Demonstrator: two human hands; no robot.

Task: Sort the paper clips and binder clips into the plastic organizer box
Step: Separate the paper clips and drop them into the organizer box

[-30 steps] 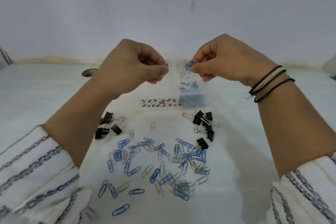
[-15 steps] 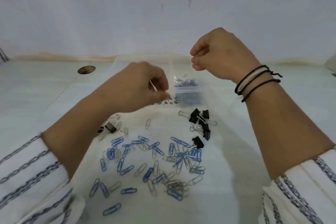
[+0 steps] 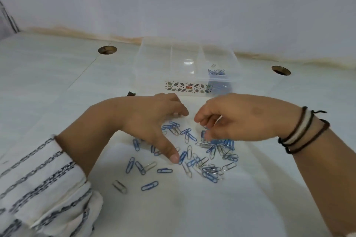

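Blue and silver paper clips [image 3: 194, 158] lie scattered on the white table in front of me. My left hand [image 3: 152, 121] hovers over the left of the pile, fingers spread, thumb tip touching a blue clip. My right hand [image 3: 237, 119] hangs over the right of the pile with fingers curled down; I cannot see anything held in it. The clear plastic organizer box [image 3: 154, 67] stands behind the hands, with several blue clips [image 3: 216, 72] in its right compartment. A black binder clip [image 3: 131, 93] peeks out behind my left wrist; other binder clips are hidden by the hands.
Two round cable holes [image 3: 107, 50] [image 3: 281, 70] are cut into the table, left and right of the box. The white wall runs close behind the box. My striped sleeve [image 3: 38, 188] covers the near left corner.
Both hands came down from above the box to the clip pile. The right hand let its blue clips drop into the right compartment. The view has tilted and moved closer.
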